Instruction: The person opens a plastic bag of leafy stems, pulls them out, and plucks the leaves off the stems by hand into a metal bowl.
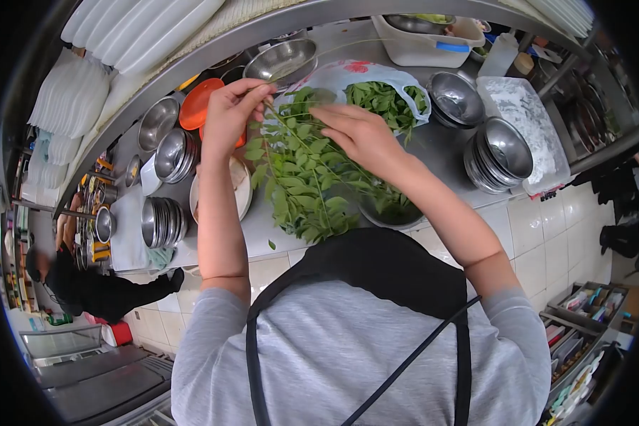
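Note:
My left hand [233, 112] is closed in a pinch around the thin stems at the top of a leafy green sprig bunch [302, 177], which hangs down toward my apron. My right hand [362, 135] reaches in from the right, its fingers stretched out among the upper leaves; a slight blur lies around the fingertips. Behind the leaves sits a thin plastic bag [412, 92] with more leafy sprigs [380, 99] inside. Under the bunch, near the table's edge, a metal bowl [394, 219] holds some leaves and is partly hidden.
Stacked metal bowls [500, 153] stand to the right beside a white-dusted tray [522, 124]. An orange bowl [200, 104], more metal bowls [175, 156] and a plate [241, 190] are on the left. Overhead runs a shelf with white plates [71, 96]. A person in black [85, 284] stands at far left.

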A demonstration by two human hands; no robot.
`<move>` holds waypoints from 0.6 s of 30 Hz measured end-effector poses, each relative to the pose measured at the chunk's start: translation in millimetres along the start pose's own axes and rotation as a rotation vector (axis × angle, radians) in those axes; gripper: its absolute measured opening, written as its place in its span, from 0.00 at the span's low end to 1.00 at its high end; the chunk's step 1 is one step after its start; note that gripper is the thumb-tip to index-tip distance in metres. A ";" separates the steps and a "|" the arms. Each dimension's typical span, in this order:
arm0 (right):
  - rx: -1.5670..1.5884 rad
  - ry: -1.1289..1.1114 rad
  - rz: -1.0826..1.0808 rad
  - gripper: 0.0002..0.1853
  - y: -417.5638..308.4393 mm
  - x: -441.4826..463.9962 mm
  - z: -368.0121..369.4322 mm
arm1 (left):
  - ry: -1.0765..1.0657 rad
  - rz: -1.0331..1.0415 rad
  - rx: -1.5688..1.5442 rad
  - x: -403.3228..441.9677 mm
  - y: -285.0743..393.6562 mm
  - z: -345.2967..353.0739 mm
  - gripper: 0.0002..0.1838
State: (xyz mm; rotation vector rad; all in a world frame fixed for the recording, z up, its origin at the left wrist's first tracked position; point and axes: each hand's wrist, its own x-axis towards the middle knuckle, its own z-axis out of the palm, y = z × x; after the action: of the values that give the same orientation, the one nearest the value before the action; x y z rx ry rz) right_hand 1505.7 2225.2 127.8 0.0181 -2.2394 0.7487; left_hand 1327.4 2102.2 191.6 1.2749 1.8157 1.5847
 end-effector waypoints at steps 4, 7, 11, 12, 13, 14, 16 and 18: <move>-0.094 -0.100 0.049 0.08 1.5 6.8 7.5 | -0.021 0.030 -0.077 1.2 -3.8 8.2 0.08; -0.108 -0.129 0.100 0.06 6.5 -0.1 11.4 | -0.004 0.018 -0.071 1.4 -11.5 4.9 0.08; -0.107 -0.111 0.165 0.06 14.2 -15.4 -8.6 | 0.056 -0.046 -0.076 1.3 -29.6 -14.7 0.08; -0.107 -0.113 0.167 0.06 19.8 -23.1 -14.3 | 0.087 -0.067 -0.073 0.9 -32.8 -17.9 0.08; -0.065 -0.101 0.193 0.06 26.9 -32.1 -19.7 | 0.087 -0.069 -0.075 1.5 -36.9 -19.8 0.08; -0.021 -0.092 0.218 0.07 32.7 -40.1 -26.5 | 0.091 -0.086 -0.079 2.0 -41.5 -21.5 0.08; -0.004 -0.119 0.318 0.06 40.9 -54.7 -45.5 | 0.103 -0.107 -0.082 0.5 -48.0 -22.8 0.08; 0.010 -0.143 0.416 0.06 39.1 -58.3 -54.2 | 0.109 -0.119 -0.067 0.7 -51.6 -18.6 0.08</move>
State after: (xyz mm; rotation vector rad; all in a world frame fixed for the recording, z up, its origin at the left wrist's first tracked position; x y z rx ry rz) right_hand 1573.9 2273.5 97.9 -0.4124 -2.4057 1.0035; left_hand 1293.7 2095.9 148.7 1.0498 1.8503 1.6638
